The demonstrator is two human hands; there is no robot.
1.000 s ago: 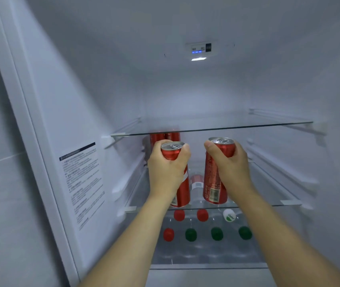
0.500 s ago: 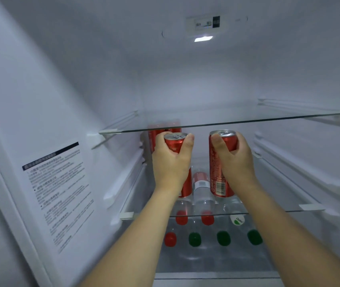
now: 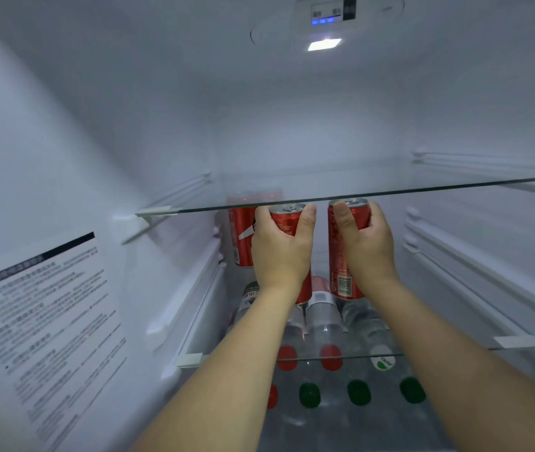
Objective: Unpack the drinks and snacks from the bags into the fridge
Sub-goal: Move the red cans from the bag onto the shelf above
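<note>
Both my hands reach into the open fridge, each gripping a slim red can upright near its top. My left hand (image 3: 281, 247) holds the left red can (image 3: 287, 218); my right hand (image 3: 365, 243) holds the right red can (image 3: 341, 272). Both cans are just under the upper glass shelf (image 3: 422, 190) and over the middle glass shelf (image 3: 517, 342). Whether their bases touch that shelf is hidden. Another red can (image 3: 241, 236) stands at the back left of the middle shelf.
Below the middle shelf lie several clear bottles (image 3: 321, 318) with red caps (image 3: 330, 357) and green caps (image 3: 309, 394). A printed label (image 3: 44, 321) covers the left fridge wall. The lamp and control panel (image 3: 325, 44) sit in the ceiling. Rails line the right wall (image 3: 474, 262).
Both hands have carried their cans deeper into the fridge, under the upper glass shelf. My head has moved closer, so the interior looks larger.
</note>
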